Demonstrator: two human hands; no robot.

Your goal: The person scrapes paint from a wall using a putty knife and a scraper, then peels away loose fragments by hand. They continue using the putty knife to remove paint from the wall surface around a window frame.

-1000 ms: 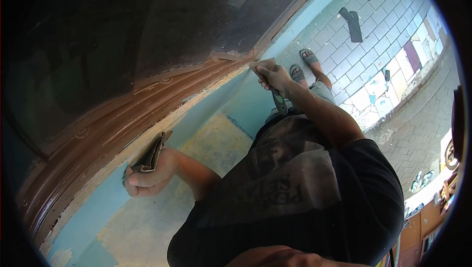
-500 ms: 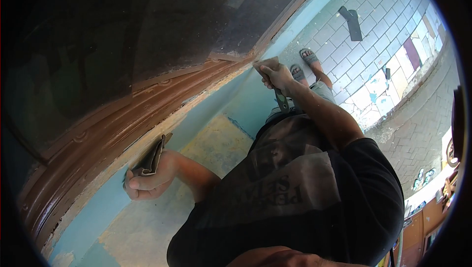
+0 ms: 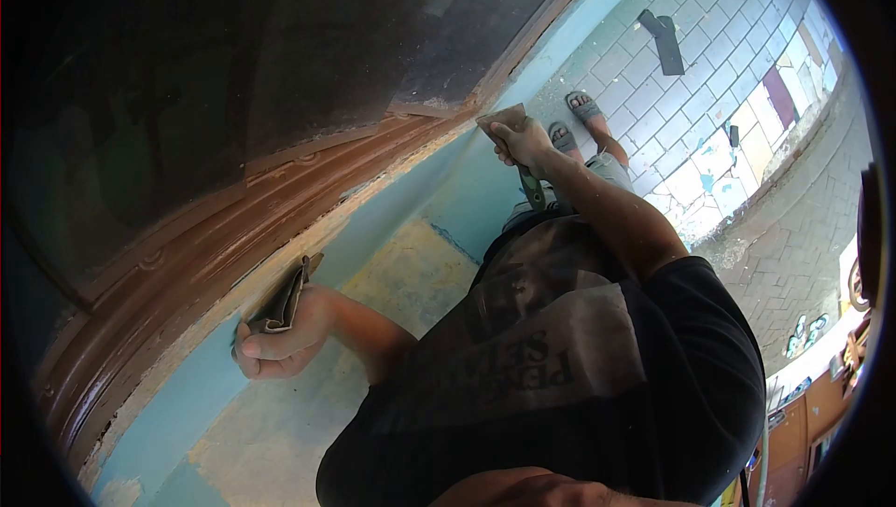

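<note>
My left hand (image 3: 285,337) is closed around a dark folded sheet with pale edges (image 3: 287,300), close to the worn edge below the brown wooden frame (image 3: 308,185). My right hand (image 3: 525,141) grips a scraper by the neck of its blade. The scraper's broad blade (image 3: 504,117) points up and left, close to the edge of the light blue wall (image 3: 439,166). Its green handle (image 3: 533,190) sticks out below the hand. Whether the blade touches the wall is hard to tell.
A dark pane (image 3: 233,59) fills the upper left. Patchy yellow and blue surface (image 3: 401,274) lies beside my left forearm. My sandaled feet (image 3: 583,107) stand on pale tiles (image 3: 616,63). Dark strips (image 3: 668,45) lie there too. Blue slippers (image 3: 805,336) are at the far right.
My right hand and the scraper have shifted very slightly left in the view. The floor and feet have also shifted slightly. My left hand holds nearly the same position.
</note>
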